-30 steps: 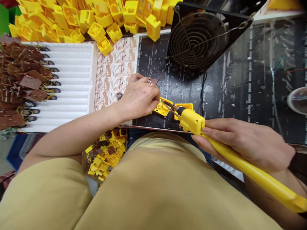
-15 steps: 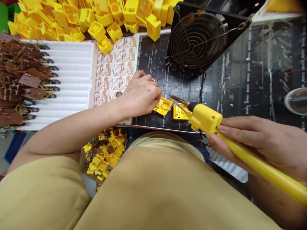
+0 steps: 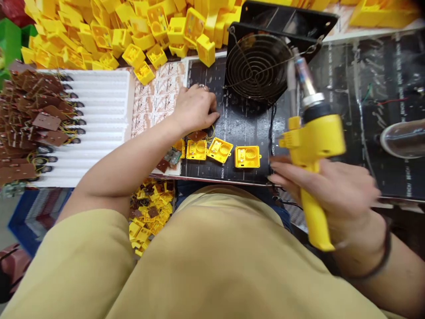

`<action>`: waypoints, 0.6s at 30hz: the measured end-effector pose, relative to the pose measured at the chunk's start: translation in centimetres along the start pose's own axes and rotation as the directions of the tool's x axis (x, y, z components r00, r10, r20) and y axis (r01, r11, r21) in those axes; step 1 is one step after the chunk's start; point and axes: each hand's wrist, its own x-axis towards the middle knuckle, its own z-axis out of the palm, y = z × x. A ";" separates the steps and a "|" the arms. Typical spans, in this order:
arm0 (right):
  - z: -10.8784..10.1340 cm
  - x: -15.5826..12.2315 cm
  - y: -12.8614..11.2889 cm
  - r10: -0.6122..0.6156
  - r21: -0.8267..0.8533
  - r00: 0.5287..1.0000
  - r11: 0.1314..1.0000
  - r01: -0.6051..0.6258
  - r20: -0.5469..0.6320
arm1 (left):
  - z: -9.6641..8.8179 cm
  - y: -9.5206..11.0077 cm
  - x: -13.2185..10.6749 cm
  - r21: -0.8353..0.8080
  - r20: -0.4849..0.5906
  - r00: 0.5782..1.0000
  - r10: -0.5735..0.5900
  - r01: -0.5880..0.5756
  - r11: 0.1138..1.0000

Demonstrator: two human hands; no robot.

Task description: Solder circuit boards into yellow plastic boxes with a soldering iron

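In my right hand point(image 3: 335, 195), wrapped around its grip, is a yellow soldering gun point(image 3: 315, 137) with its metal barrel and tip pointing up and away. My left hand point(image 3: 195, 108) rests on the bench left of the fan, knuckles bent and thumb apart from the index finger; its other fingertips are hidden. Just below that hand lie a brown circuit board point(image 3: 198, 135) and thin wires. Yellow plastic housings stand in a row nearer me: one at the left point(image 3: 196, 150), a tilted one point(image 3: 219, 149), and a separate one at the right point(image 3: 247, 157).
A black fan point(image 3: 257, 66) stands at the back. Yellow housings point(image 3: 133, 26) are heaped behind. White ridged foam point(image 3: 102, 119) carries brown boards point(image 3: 43, 110) with wired round parts at the left. A clear round container point(image 3: 403, 139) lies at right. Below the edge sit yellow scraps point(image 3: 149, 212).
My right hand has raised the soldering gun away from the housings, tip swinging upward. My left hand has come off the housing and moved up and left.
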 end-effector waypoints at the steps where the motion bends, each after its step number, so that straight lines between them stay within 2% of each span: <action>1: 0.8 0.2 0.3 -0.091 -0.033 0.995 0.995 0.089 -0.040 | 0.6 -0.4 0.0 -0.034 0.020 1.000 0.008 -0.007 0.999; 3: 2.1 0.4 0.9 -0.197 -0.069 0.980 0.979 0.194 -0.030 | 0.9 -0.8 -0.4 -0.149 0.050 0.998 0.032 -0.024 0.989; 4: 2.5 0.5 1.1 -0.198 -0.048 0.980 0.979 0.198 0.007 | 0.7 -1.0 -0.7 -0.219 0.059 0.997 0.039 -0.025 0.975; 6: 3.2 0.5 1.3 -0.202 0.028 0.975 0.979 0.201 0.087 | -0.2 -1.1 -1.5 -0.357 0.088 0.995 0.036 -0.002 0.934; 9: 4.0 0.6 0.9 -0.198 0.061 0.973 0.979 0.192 0.115 | -2.3 -1.0 -2.3 -0.489 0.122 0.992 0.027 0.037 0.872; 12: 5.3 1.2 0.1 -0.166 -0.035 0.983 0.985 0.169 0.080 | -4.8 -0.6 -3.0 -0.500 0.132 0.991 0.038 0.033 0.865; 14: 6.3 1.7 -0.4 -0.163 -0.066 0.986 0.984 0.164 0.023 | -6.0 0.1 -3.5 -0.507 0.185 0.979 0.079 0.027 0.861; 16: 6.6 2.1 -0.7 -0.165 -0.061 0.986 0.985 0.162 -0.033 | -6.5 0.9 -4.0 -0.505 0.251 0.957 0.146 0.001 0.863; 18: 6.0 2.1 -0.9 -0.156 -0.029 0.983 0.988 0.154 -0.092 | -6.1 1.9 -4.6 -0.443 0.261 0.948 0.181 -0.049 0.895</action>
